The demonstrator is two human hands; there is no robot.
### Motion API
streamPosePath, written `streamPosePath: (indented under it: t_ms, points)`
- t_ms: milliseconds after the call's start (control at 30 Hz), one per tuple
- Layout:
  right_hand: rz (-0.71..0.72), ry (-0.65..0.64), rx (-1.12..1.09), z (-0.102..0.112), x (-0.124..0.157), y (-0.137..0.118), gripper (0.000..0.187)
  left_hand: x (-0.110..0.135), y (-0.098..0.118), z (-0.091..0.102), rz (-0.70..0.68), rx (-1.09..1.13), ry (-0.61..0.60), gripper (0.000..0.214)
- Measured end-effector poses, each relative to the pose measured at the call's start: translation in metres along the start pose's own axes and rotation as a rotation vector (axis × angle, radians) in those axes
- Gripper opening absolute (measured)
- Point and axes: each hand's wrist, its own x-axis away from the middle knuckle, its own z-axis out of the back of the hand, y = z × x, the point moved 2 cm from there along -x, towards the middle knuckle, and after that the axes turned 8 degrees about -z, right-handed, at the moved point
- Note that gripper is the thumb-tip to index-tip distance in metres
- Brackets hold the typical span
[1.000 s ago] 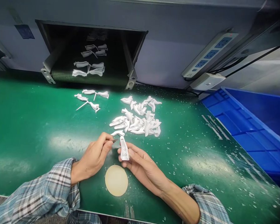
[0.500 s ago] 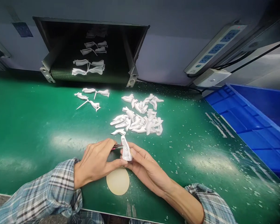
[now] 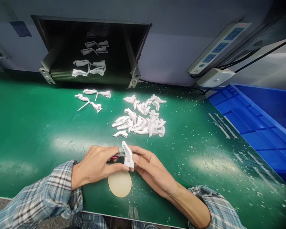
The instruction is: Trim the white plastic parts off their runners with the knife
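Lowered along the white part's edge since the earlier frame, the pink-handled tool (image 3: 116, 155) now sits closer to the left hand (image 3: 95, 163), which pinches it between curled fingers. Most of the handle is buried in that grip, and the tip is lost where it meets the part, so I can't tell whether it's a knife or nippers. The left thumb stretches out under the tool, almost reaching the part's lower end.

The right hand (image 3: 152, 167) is partly closed, holding the white part (image 3: 128, 156) upright but tilted, with its narrow top leaning left. Its fingers cover one side, so that face is hidden.

Just below both hands lies a tan disc (image 3: 119, 183), partly tucked under the left thumb. Ahead of the hands is the pile (image 3: 139, 124) of white parts on the green counter (image 3: 30, 127), overlapping too much to count. One part lies apart at the pile's near edge. Left of the pile is a looser group of parts (image 3: 90, 98), some joined by thin runners. Beyond the pile, more parts ride a dark belt (image 3: 90, 76), fading into shadow. Right of the pile sits a blue bin (image 3: 252, 117), cut off by the frame, and a power strip (image 3: 219, 47) is mounted above it.
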Motion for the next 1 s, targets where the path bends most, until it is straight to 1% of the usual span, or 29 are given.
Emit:
streamPosePath:
  t_ms: [67,133,200,233,300,333,367,433,467,500,567,633,733,800,867,933,1000]
  points:
    - [-0.006,0.0,0.009,0.001,0.0,0.001,0.033,-0.001,0.001,0.001,-0.006,0.057,-0.043,0.034]
    - [-0.01,0.0,0.0,0.002,-0.002,0.002,0.033,-0.002,0.001,0.002,-0.011,0.127,-0.076,0.035]
    - [-0.001,0.009,-0.018,0.002,-0.003,0.0,0.032,-0.002,-0.001,0.002,-0.009,0.183,-0.062,0.041]
    - [0.012,0.019,-0.032,0.002,-0.003,-0.001,0.032,-0.002,-0.004,0.002,0.008,0.179,-0.019,0.042]
    - [0.055,0.052,-0.078,0.003,-0.004,-0.007,0.032,-0.002,-0.014,0.004,0.064,0.073,0.128,0.037]
    - [0.084,0.071,-0.114,0.004,-0.004,-0.01,0.032,-0.002,-0.019,0.005,0.086,-0.02,0.195,0.032]
    - [0.116,0.089,-0.155,0.005,-0.004,-0.013,0.031,-0.003,-0.025,0.006,0.093,-0.122,0.237,0.027]
    - [0.17,0.121,-0.225,0.007,-0.005,-0.017,0.025,-0.008,-0.034,0.005,0.068,-0.303,0.245,0.023]
    - [0.186,0.135,-0.242,0.008,-0.005,-0.018,0.02,-0.012,-0.038,0.003,0.053,-0.373,0.226,0.024]
    - [0.192,0.144,-0.242,0.009,-0.005,-0.017,0.02,-0.015,-0.041,0.001,0.046,-0.428,0.208,0.027]
    - [0.172,0.141,-0.192,0.011,-0.007,-0.014,0.026,-0.023,-0.046,-0.001,0.055,-0.49,0.188,0.028]
    - [0.119,0.097,-0.1,0.011,-0.008,-0.01,0.031,-0.029,-0.048,-0.002,0.063,-0.498,0.176,0.022]
    - [0.009,0.007,0.093,0.008,-0.009,-0.004,0.036,-0.03,-0.043,-0.001,0.069,-0.47,0.209,0.019]
    - [-0.024,-0.004,0.213,0.007,-0.01,0.0,0.036,-0.026,-0.034,-0.001,0.074,-0.416,0.26,0.02]
    - [0.019,0.058,0.3,0.007,-0.012,0.001,0.041,-0.02,-0.023,-0.004,0.061,-0.29,0.309,0.018]
    - [0.117,0.164,0.352,0.01,-0.014,0.001,0.045,-0.014,-0.012,-0.009,0.011,-0.145,0.328,0.016]
    - [0.221,0.257,0.399,0.013,-0.014,0.0,0.036,-0.01,-0.004,-0.014,-0.071,-0.073,0.327,0.015]
